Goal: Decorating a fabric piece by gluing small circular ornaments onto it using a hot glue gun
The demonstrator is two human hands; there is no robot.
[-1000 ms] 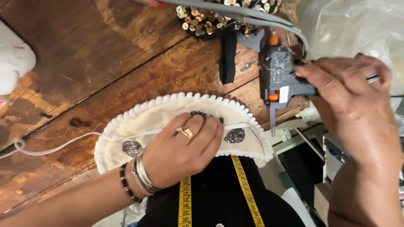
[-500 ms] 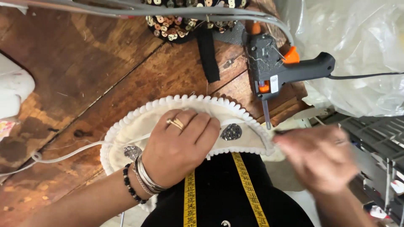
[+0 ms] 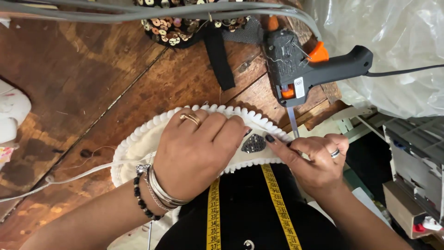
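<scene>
Pressing a beaded patch onto a cream collar piece, table edge.

Yellow tape measure (image 3: 213, 208) nearest. Left hand (image 3: 196, 148) spread flat, palm down on the cream collar piece (image 3: 138, 143). Right hand (image 3: 319, 159), fingers loosely curled, forefinger tip beside the grey beaded patch (image 3: 253, 144). Beyond: black glue gun (image 3: 310, 69) on the wooden table (image 3: 92, 78); sequined fabric (image 3: 180, 28) farthest.

Warm overhead light is falling evenly, plastic sheet (image 3: 393, 51) is glaring white top right, soft shadows are sitting under both hands, pic sharp w/ edges bending slightly.
</scene>
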